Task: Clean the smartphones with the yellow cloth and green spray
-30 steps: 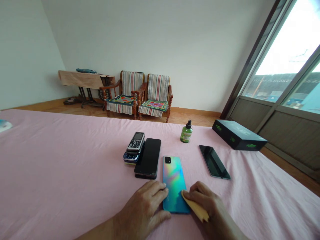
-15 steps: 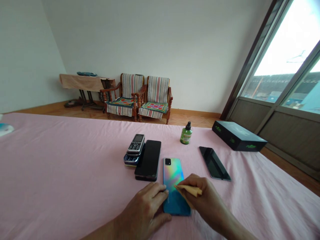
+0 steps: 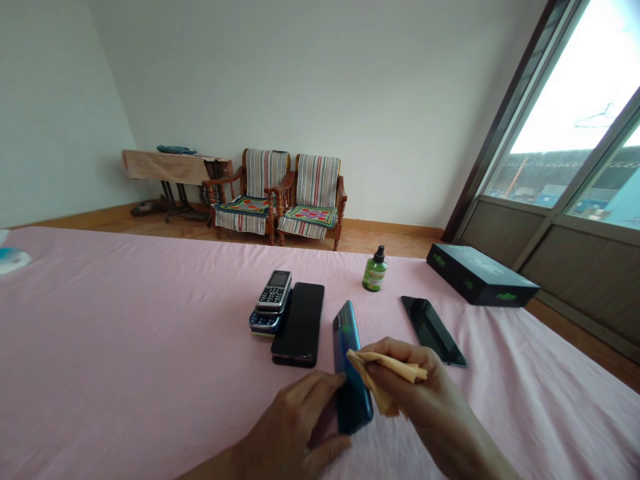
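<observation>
A shiny blue smartphone (image 3: 350,373) is tipped up on its long side, its back turned toward the left. My left hand (image 3: 305,427) grips it, fingertips on the back and thumb near the bottom end. In my right hand (image 3: 415,380) a folded yellow cloth (image 3: 387,367) is pinched; a corner of it touches the phone's raised edge. Just left of the phone lies a black smartphone (image 3: 300,323), apparently on top of another. Beside that, a silver keypad phone (image 3: 275,291) rests on a blue phone (image 3: 265,322).
A green bottle (image 3: 375,270) with a black cap stands beyond the phones. To the right lie a dark tablet-like device (image 3: 433,330) and a black box (image 3: 483,273). Pink cloth (image 3: 150,333) covers the surface. Two wooden chairs (image 3: 310,193) stand against the wall.
The blue smartphone has gone from lying flat, back up, to standing tilted on its side. My right hand and the cloth have shifted slightly right, toward its edge.
</observation>
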The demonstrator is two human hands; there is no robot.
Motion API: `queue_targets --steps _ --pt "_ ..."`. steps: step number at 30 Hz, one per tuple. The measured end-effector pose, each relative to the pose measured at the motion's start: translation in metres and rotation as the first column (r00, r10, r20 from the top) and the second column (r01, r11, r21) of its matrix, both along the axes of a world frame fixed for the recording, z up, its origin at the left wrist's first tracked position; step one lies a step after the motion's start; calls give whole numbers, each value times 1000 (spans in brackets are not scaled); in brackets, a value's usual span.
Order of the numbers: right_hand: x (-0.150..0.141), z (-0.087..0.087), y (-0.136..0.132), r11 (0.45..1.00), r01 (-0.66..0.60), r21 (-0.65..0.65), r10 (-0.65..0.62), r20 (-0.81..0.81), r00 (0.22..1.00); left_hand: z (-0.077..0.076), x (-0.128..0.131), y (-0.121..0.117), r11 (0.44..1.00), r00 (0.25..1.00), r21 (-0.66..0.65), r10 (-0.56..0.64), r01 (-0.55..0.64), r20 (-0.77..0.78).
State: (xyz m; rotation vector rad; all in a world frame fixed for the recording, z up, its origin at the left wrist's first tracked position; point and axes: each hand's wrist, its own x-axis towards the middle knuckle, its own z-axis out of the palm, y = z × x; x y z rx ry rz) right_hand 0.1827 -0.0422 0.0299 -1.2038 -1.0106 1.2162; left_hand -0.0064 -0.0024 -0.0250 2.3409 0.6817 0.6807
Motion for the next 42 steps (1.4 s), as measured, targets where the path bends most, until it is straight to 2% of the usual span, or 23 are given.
queue_targets --steps 4,8,10,12,15,17,20,23,30,36,42 --pt "-16 2 -3 998 -58 11 58 -28 998 6 2 -2 999 996 -30 40 -37 76" --pt "-23 -5 -2 995 -95 37 94 25 995 7 2 -4 992 986 -31 123 -120 115" --pt "-17 -9 4 995 -72 72 63 117 991 6 2 -5 987 978 11 155 -158 137" --pt "-4 -11 16 989 4 147 -41 247 968 5 2 -6 982 973 65 164 -176 160" --pt "22 -13 40 926 141 350 -293 431 854 6 3 -7 976 974 137 148 -172 172" --pt "37 -14 55 881 163 444 -403 524 750 6 3 -8 972 976 170 135 -164 168" --pt "49 -21 68 854 141 501 -465 612 641 4 3 -8 968 980 197 129 -158 152" --pt "49 -29 68 850 82 520 -459 656 599 0 3 -7 961 976 216 139 -174 168" --pt "30 -34 48 822 -107 560 -392 690 608 -5 3 -5 957 975 244 111 -158 194" --pt "7 -39 21 781 -162 603 -367 654 662 2 2 -7 966 985 213 120 -145 126" --pt "-9 -44 -3 728 -223 648 -355 635 686 0 2 -7 979 986 155 112 -131 122"
